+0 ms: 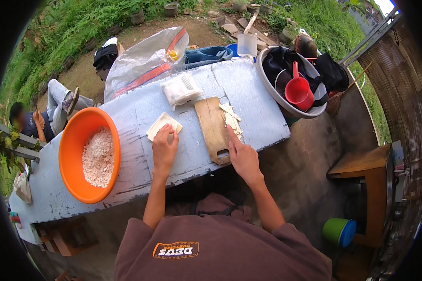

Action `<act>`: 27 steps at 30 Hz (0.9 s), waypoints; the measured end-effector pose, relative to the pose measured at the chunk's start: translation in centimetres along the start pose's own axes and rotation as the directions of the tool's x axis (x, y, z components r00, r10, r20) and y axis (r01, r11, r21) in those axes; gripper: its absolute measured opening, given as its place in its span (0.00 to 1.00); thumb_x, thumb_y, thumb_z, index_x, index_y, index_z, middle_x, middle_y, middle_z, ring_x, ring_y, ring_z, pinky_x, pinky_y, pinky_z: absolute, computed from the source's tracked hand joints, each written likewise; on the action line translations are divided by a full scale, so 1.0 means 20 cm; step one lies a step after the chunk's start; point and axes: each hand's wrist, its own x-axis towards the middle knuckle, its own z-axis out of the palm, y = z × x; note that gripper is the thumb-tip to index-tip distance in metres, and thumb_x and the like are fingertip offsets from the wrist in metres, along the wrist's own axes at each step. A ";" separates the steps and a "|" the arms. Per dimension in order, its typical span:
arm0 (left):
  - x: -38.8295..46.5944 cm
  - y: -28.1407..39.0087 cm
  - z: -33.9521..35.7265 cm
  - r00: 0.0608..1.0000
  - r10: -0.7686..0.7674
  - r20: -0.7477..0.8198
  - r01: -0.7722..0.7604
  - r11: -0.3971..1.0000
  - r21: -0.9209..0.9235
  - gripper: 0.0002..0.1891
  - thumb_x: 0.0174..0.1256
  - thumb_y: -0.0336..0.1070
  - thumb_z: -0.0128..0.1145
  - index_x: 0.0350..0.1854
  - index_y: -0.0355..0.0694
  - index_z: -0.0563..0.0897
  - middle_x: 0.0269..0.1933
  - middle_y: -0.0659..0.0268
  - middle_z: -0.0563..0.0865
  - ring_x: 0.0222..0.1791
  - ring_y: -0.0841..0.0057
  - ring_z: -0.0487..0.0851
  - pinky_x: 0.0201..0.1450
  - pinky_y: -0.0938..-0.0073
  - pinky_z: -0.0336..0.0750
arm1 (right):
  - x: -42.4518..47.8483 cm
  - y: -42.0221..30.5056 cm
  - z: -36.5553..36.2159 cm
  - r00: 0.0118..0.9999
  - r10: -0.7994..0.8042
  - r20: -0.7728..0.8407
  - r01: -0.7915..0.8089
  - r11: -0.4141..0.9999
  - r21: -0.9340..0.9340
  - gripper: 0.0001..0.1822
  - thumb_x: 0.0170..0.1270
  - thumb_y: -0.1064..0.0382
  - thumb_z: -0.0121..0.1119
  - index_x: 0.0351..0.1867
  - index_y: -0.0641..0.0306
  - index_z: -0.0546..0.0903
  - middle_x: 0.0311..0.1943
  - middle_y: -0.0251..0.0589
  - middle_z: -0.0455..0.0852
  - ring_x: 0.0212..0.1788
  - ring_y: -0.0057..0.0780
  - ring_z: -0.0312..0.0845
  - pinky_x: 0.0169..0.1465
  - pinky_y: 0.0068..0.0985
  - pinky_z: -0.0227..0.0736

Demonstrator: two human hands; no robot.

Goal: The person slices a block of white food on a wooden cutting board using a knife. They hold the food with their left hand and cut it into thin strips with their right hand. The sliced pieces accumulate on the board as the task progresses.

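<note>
My left hand [165, 147] rests its fingertips on a stack of square, pale dough sheets [159, 127] on the table; whether it pinches a sheet I cannot tell. Over the right edge of a wooden cutting board [211, 128], my right hand [243, 158] points its index finger forward, the other fingers curled. It seems to grip something slim, perhaps a knife, mostly hidden by the hand. Beside that fingertip lies a pile of pale cut strips [232, 117], partly off the board. A plastic-wrapped pack of pale sheets [181, 89] lies behind the stack.
An orange basin [66, 154] with small pale pieces stands on the metal-covered table [133, 116] at left. At the far right corner is a grey tub [267, 82] holding a red dipper [297, 93] and dark cloth. Behind the table are a clear sack [137, 63] and a seated person.
</note>
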 end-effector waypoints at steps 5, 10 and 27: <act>0.00 -0.01 -0.01 1.000 0.009 0.006 -0.009 1.000 -0.023 0.05 0.68 0.28 0.63 0.40 0.32 0.88 0.55 0.51 0.90 0.64 0.58 0.84 0.68 0.61 0.77 | -0.06 0.02 0.05 0.999 0.039 0.004 -0.039 0.999 -0.002 0.30 0.79 0.56 0.48 0.81 0.37 0.62 0.25 0.60 0.85 0.32 0.62 0.85 0.44 0.53 0.78; -0.01 0.00 0.00 1.000 0.014 -0.004 -0.014 1.000 0.014 0.05 0.68 0.28 0.63 0.40 0.31 0.88 0.54 0.51 0.90 0.64 0.58 0.84 0.67 0.61 0.77 | -0.05 0.08 -0.03 0.991 0.128 -0.029 -0.130 0.988 -0.086 0.30 0.78 0.56 0.48 0.81 0.40 0.62 0.25 0.59 0.86 0.32 0.62 0.85 0.43 0.56 0.78; 0.06 0.04 -0.06 0.994 0.053 -0.096 -0.060 0.996 -0.070 0.07 0.69 0.31 0.64 0.44 0.34 0.88 0.46 0.55 0.92 0.46 0.57 0.89 0.52 0.62 0.81 | 0.17 0.07 -0.07 0.993 0.095 -0.075 -0.089 0.993 0.071 0.29 0.79 0.54 0.45 0.80 0.40 0.64 0.28 0.60 0.87 0.35 0.63 0.84 0.46 0.56 0.76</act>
